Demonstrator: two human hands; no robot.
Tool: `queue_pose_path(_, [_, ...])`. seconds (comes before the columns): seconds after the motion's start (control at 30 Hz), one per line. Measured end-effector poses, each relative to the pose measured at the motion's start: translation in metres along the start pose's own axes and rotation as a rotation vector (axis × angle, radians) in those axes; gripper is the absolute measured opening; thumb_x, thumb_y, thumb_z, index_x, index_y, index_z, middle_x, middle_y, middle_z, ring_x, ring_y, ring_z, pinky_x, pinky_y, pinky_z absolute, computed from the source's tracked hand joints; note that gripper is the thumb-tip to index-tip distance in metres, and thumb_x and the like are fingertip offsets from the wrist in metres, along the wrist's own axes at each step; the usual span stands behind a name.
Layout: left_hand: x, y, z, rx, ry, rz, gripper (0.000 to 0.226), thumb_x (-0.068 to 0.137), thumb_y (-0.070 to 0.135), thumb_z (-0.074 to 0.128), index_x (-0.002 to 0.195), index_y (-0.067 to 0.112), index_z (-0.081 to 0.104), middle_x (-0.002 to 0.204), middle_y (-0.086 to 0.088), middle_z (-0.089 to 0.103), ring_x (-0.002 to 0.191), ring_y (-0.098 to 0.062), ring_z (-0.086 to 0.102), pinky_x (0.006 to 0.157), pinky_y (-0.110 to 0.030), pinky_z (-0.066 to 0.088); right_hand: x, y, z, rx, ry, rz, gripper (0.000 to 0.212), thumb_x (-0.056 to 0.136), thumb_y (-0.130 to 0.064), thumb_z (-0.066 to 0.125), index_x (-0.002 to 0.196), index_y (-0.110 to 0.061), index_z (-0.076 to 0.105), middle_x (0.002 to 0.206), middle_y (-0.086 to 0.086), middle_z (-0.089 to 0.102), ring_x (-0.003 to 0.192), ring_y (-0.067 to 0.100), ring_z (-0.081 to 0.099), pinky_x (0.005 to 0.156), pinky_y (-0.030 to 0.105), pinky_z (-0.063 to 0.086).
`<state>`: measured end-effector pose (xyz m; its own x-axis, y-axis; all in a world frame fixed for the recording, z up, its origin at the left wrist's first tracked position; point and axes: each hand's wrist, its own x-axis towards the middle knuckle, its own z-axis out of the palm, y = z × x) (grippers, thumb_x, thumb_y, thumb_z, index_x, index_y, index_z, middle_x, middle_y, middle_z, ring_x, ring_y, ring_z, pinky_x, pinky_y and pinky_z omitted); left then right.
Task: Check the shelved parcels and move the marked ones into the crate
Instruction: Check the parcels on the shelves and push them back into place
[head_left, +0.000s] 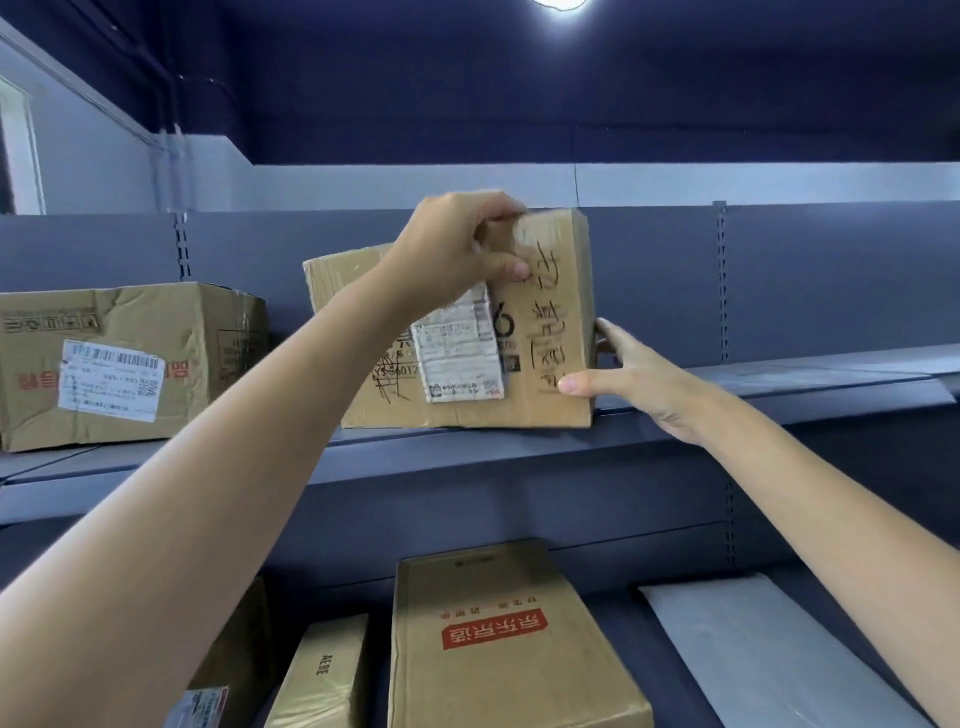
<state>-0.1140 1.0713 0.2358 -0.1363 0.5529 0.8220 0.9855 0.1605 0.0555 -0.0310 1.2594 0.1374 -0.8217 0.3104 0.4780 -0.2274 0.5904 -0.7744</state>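
A cardboard parcel with black handwritten marks and a white shipping label stands on the upper shelf, tipped slightly toward me. My left hand grips its top edge, fingers curled over the top and thumb on the front face. Against the parcel's lower right corner lies my right hand, thumb on the front and fingers round the right side. No crate is in view.
A larger labelled box sits on the same shelf at the left. On the lower shelf lie a brown box with a red logo, a slim box, another labelled box and a grey mailer.
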Motion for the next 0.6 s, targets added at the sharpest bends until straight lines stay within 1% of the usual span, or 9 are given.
queue_pose_path(0.07, [0.0,-0.003,0.01,0.039,-0.016,-0.023,0.052,0.073,0.032,0.074,0.12,0.022,0.057,0.102,0.009,0.058,0.103,-0.014,0.052,0.096,-0.039,0.041,-0.003,0.001,-0.003,-0.012,-0.036,0.025,0.06,0.071,-0.03,0.075,0.117,-0.037,0.038,0.113,-0.019,0.05,0.12,0.004,0.04,0.099,0.022,0.029])
queue_pose_path(0.13, [-0.002,-0.012,0.017,0.14,0.031,-0.07,0.062,0.072,0.041,0.073,0.128,0.025,0.05,0.119,0.004,0.057,0.12,-0.022,0.044,0.102,-0.049,0.032,-0.005,0.0,-0.007,0.01,-0.044,0.037,0.069,0.075,-0.025,0.072,0.13,-0.035,0.031,0.101,-0.029,0.046,0.096,-0.012,0.045,0.084,0.007,0.034])
queue_pose_path(0.17, [-0.004,-0.019,0.019,0.192,0.066,-0.105,0.071,0.071,0.046,0.072,0.132,0.027,0.044,0.131,0.003,0.052,0.128,-0.024,0.035,0.104,-0.051,0.027,-0.004,0.001,-0.008,0.02,-0.04,0.048,0.081,0.075,-0.025,0.072,0.14,-0.029,0.024,0.113,-0.027,0.046,0.098,-0.013,0.044,0.086,0.009,0.034])
queue_pose_path(0.23, [-0.012,-0.037,0.018,0.229,0.138,-0.158,0.088,0.066,0.054,0.073,0.139,0.031,0.031,0.144,0.002,0.038,0.135,-0.025,0.02,0.106,-0.051,0.018,-0.003,0.001,-0.01,0.021,-0.021,0.078,0.105,0.068,-0.031,0.076,0.147,-0.021,0.008,0.146,-0.009,0.032,0.127,0.003,0.033,0.103,0.025,0.027])
queue_pose_path(0.33, [-0.031,-0.066,0.013,0.19,0.254,-0.276,0.103,0.059,0.055,0.077,0.141,0.037,0.017,0.148,0.001,0.026,0.137,-0.026,0.012,0.109,-0.052,0.012,-0.003,0.0,-0.009,0.052,-0.016,0.075,0.137,0.038,-0.052,0.077,0.148,-0.02,0.001,0.154,0.002,0.018,0.138,0.016,0.021,0.108,0.035,0.02])
queue_pose_path(0.4, [-0.042,-0.085,0.011,0.104,0.302,-0.44,0.112,0.056,0.055,0.079,0.142,0.037,0.009,0.15,0.0,0.02,0.138,-0.028,0.011,0.109,-0.053,0.014,0.0,-0.001,-0.005,0.089,0.018,0.047,0.142,0.031,-0.056,0.075,0.147,-0.023,0.001,0.154,0.0,0.019,0.138,0.016,0.021,0.109,0.037,0.021])
queue_pose_path(0.47, [-0.054,-0.102,0.012,-0.071,0.294,-0.606,0.121,0.055,0.05,0.082,0.144,0.034,0.001,0.152,-0.003,0.017,0.139,-0.028,0.012,0.111,-0.053,0.019,0.003,-0.001,-0.001,0.14,0.053,0.014,0.131,0.034,-0.054,0.076,0.146,-0.029,0.012,0.142,-0.01,0.033,0.13,0.008,0.033,0.105,0.035,0.027])
queue_pose_path(0.53, [-0.065,-0.114,0.015,-0.354,0.257,-0.731,0.124,0.058,0.039,0.083,0.145,0.028,-0.004,0.148,-0.007,0.026,0.134,-0.027,0.03,0.106,-0.05,0.033,0.009,0.0,0.003,0.165,0.05,-0.038,0.086,0.049,-0.046,0.079,0.126,-0.039,0.04,0.124,-0.019,0.05,0.109,-0.004,0.051,0.094,0.026,0.041])
queue_pose_path(0.6, [-0.074,-0.12,0.02,-0.622,0.232,-0.825,0.118,0.064,0.032,0.08,0.146,0.019,-0.003,0.128,-0.005,0.047,0.11,-0.021,0.054,0.092,-0.04,0.047,0.015,0.002,0.008,0.146,0.042,-0.076,0.05,0.069,-0.031,0.076,0.113,-0.037,0.051,0.116,-0.013,0.061,0.105,0.003,0.057,0.09,0.03,0.047])
